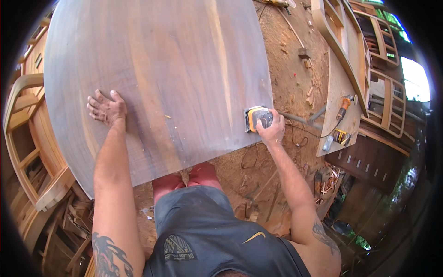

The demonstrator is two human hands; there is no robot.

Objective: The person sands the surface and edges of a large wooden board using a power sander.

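A broad wooden panel (pixel 180 76) with streaked grain and a dusty surface lies before me. My left hand (pixel 109 108) rests palm down on its left part, fingers spread, holding nothing. Near the panel's right edge, my right hand (pixel 272 128) is closed over the top of a yellow and black electric palm sander (pixel 258 119). The sander's pad sits on the wood close to the near right corner. A small yellowish chip (pixel 168 117) lies on the panel between my hands.
At right, a board (pixel 337 138) bears an orange angle grinder (pixel 344 108) with a cord. Curved wooden frames (pixel 346 52) stand at right, and another frame (pixel 26 104) at left. Wood scraps (pixel 309 93) lie on the dirt floor; a thin cord (pixel 254 155) hangs below the panel's corner.
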